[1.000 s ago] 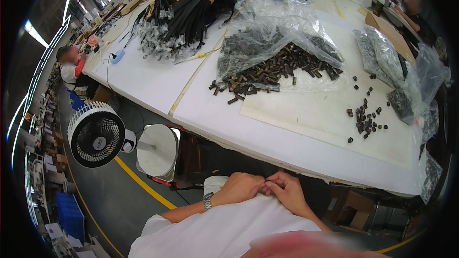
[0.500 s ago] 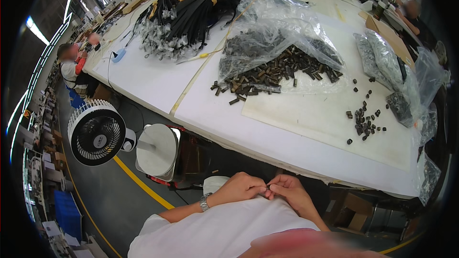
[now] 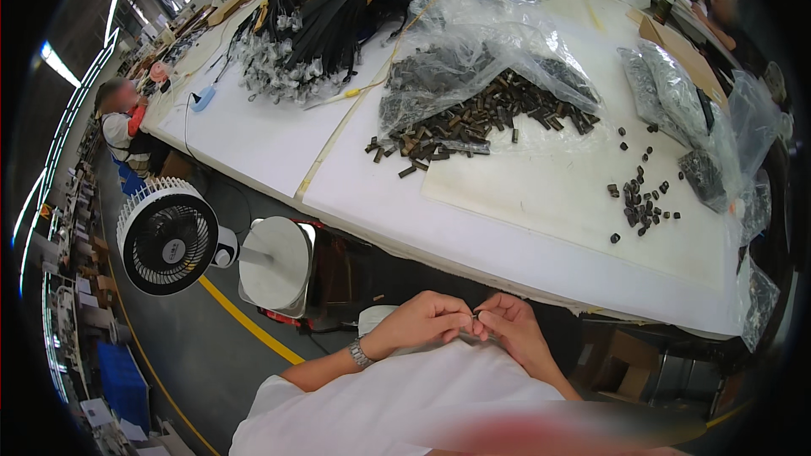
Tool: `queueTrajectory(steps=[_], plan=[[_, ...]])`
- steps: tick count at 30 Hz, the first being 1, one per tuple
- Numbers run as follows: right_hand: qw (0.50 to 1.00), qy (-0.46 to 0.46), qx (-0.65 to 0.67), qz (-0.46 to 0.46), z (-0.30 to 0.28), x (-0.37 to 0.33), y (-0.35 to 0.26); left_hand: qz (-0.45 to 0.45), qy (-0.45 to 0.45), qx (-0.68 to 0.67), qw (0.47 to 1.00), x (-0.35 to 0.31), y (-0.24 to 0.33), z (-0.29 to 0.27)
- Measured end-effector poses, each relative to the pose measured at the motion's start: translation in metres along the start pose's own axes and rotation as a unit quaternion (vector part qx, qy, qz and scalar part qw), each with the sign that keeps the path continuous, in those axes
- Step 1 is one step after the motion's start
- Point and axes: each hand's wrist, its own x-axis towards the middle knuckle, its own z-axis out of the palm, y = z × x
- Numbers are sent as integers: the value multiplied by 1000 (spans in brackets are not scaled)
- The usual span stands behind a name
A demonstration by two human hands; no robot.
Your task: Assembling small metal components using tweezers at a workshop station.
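My left hand (image 3: 432,319), a metal-band watch (image 3: 361,354) on its wrist, and my right hand (image 3: 514,331) meet in front of my white shirt, just off the table's near edge. The fingertips of both are pinched together around a small dark piece (image 3: 476,316). Most of that piece is covered by the fingers, so its kind does not show. Across the table lies a heap of short dark tube-like pieces (image 3: 460,128), partly under a clear plastic bag (image 3: 498,29). To the right, several small dark barrel-shaped pieces (image 3: 639,201) are scattered on the white table (image 3: 515,232).
A bundle of black straps (image 3: 334,13) with clear-wrapped ends lies at the far left of the table. Filled plastic bags (image 3: 676,89) stand at the right edge. A fan (image 3: 173,245) is on the left, beside a round white base (image 3: 274,264). Another person (image 3: 122,122) is farther left.
My view has shifted slightly. Both hands stay at nearly the same place, with small shifts of the fingers around the dark piece.
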Motion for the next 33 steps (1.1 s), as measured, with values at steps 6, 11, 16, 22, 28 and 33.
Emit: queueTrajectory(steps=[6,11,16,22,28,33], plan=[[996,31,-71,-46,7,9,-21,34,82,162,983,4,21,-6],[989,69,-120,-59,20,3,-27,134,173,276,936,1,16,-3],[987,83,-122,-59,22,-6,-11,128,174,311,925,-10,10,9],[959,107,-236,-114,30,-11,-10,163,167,400,886,-11,11,13],[914,118,-356,-153,34,-6,-20,168,161,461,857,-5,14,12],[929,148,-327,-95,31,3,-18,197,156,518,818,9,1,12]])
